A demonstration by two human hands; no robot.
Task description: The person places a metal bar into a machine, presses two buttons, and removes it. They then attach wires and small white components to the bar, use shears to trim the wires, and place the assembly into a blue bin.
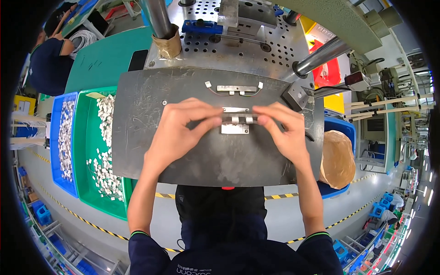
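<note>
Over the dark work plate (192,151), my left hand (181,130) and my right hand (285,130) face each other, thumb and forefinger of each pinched together. Between the fingertips runs a narrow dark strip with two white blocks (235,120), gripped at its ends. Right under it is a small silver metal fixture (235,129), partly hidden by the strip. Farther back on the plate lies a metal bar (236,88), with thin wires and a small white connector at either side (207,84).
To the left stand a green bin (91,137) and a blue bin (56,137) with many small white parts. A blue crate with a brown paper liner (338,160) is at the right. Behind rises a perforated press bed (197,46) with steel columns (156,18). A co-worker (48,64) sits far left.
</note>
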